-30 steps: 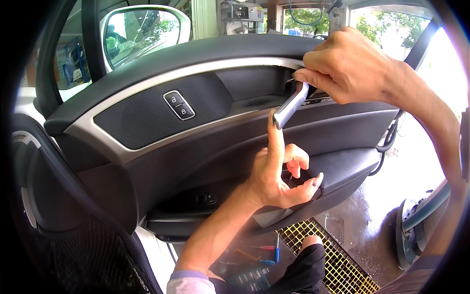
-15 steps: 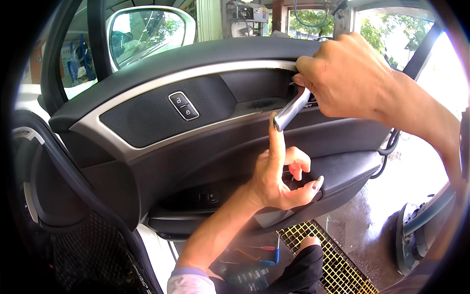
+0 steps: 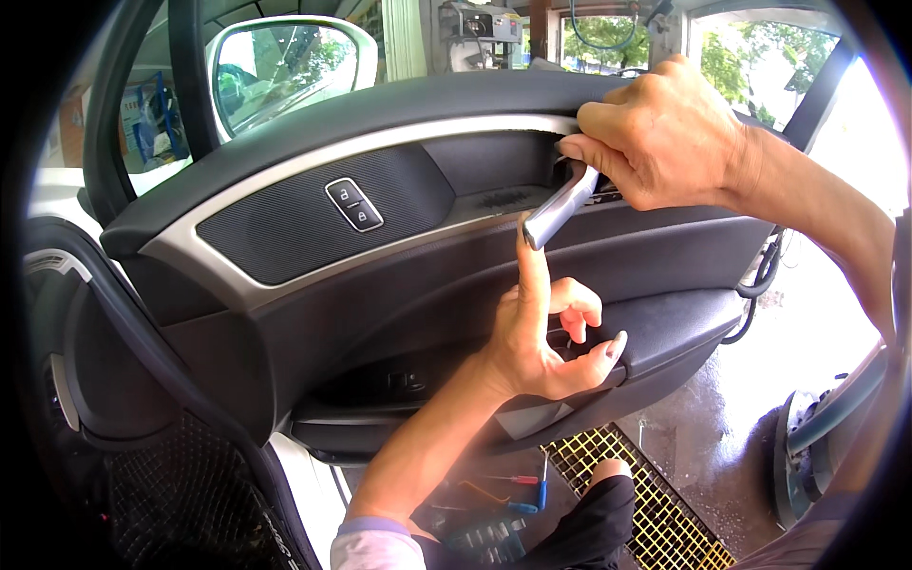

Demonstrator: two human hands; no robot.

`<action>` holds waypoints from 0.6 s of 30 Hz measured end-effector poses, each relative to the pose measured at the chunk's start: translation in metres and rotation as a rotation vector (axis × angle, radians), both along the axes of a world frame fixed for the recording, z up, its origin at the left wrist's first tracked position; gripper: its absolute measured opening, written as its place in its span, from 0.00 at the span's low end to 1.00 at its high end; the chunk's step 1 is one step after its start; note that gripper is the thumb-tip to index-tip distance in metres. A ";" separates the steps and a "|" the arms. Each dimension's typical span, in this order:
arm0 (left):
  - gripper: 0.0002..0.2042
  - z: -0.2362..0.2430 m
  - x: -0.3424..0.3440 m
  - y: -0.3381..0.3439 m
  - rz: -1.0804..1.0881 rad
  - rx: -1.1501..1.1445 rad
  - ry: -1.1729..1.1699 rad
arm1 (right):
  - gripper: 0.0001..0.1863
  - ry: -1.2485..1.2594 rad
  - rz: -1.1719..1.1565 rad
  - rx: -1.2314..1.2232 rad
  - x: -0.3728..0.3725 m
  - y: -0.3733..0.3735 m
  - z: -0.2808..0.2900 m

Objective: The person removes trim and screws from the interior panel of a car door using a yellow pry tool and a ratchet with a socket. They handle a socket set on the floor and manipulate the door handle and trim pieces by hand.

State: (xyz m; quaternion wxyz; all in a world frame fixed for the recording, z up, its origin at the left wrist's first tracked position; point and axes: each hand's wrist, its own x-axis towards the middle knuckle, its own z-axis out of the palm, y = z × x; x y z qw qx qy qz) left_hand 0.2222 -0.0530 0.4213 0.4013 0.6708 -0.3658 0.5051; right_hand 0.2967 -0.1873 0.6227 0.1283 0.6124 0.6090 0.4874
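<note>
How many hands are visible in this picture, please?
2: the left hand, at the lower end of the silver door handle; the right hand, at the handle's upper end.

Door handle (image 3: pixel 562 211): slim, slightly curved, shiny silver-grey lever at R end of the dark recess (image 3: pixel 494 161) in the door panel (image 3: pixel 347 318). Slanted approx diag.; blunt lwr end pts down-L, over the recess's bottom edge. Upr end mostly hidden, so can't tell how it's fixed. Panel: blk, upright, w/ silver trim strip (image 3: pixel 399 133) curving along top of recess. Recess floor has dk rough patch L of handle; dk gap shows just R of it.
</note>
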 end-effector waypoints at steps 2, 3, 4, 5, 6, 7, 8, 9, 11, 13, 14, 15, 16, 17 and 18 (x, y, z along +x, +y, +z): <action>0.61 0.000 0.001 0.001 0.006 0.018 -0.008 | 0.19 0.005 0.016 -0.001 0.004 -0.002 0.000; 0.61 0.000 0.001 0.001 0.010 0.022 -0.012 | 0.19 0.007 0.024 -0.007 0.005 -0.003 0.001; 0.61 0.000 0.000 0.001 0.007 0.022 -0.014 | 0.19 0.006 0.029 -0.013 0.006 -0.003 0.002; 0.61 0.001 0.000 0.002 0.003 0.023 -0.017 | 0.19 0.005 0.035 -0.019 0.006 -0.003 0.003; 0.61 0.001 0.000 0.003 0.002 0.023 -0.017 | 0.19 0.006 0.042 -0.025 0.006 -0.002 0.003; 0.61 0.001 0.000 0.003 -0.007 0.020 -0.022 | 0.19 0.011 0.054 -0.026 0.007 -0.002 0.003; 0.61 0.001 0.000 0.002 -0.016 0.017 -0.027 | 0.19 0.016 0.065 -0.026 0.007 -0.002 0.003; 0.61 0.001 0.001 0.002 -0.023 0.014 -0.035 | 0.19 0.018 0.078 -0.026 0.008 -0.002 0.003; 0.61 0.002 0.000 0.002 -0.022 0.015 -0.040 | 0.19 0.006 0.078 -0.033 0.008 -0.001 0.004; 0.60 0.002 0.000 0.001 -0.024 0.012 -0.039 | 0.19 0.002 0.065 -0.040 0.009 -0.002 0.004; 0.60 0.002 0.000 0.002 -0.028 0.014 -0.038 | 0.19 0.003 0.052 -0.040 0.009 -0.004 0.004; 0.60 0.003 0.000 0.002 -0.026 0.016 -0.038 | 0.19 0.003 0.043 -0.038 0.005 -0.003 0.005; 0.60 0.004 0.000 0.001 -0.016 0.012 -0.044 | 0.19 0.005 -0.004 -0.054 0.000 -0.004 0.005; 0.60 0.004 0.002 0.001 -0.009 0.017 -0.051 | 0.19 -0.004 -0.080 -0.058 -0.008 -0.004 0.007; 0.60 0.003 0.004 0.001 -0.002 0.020 -0.054 | 0.18 -0.007 -0.157 -0.064 -0.018 -0.003 0.007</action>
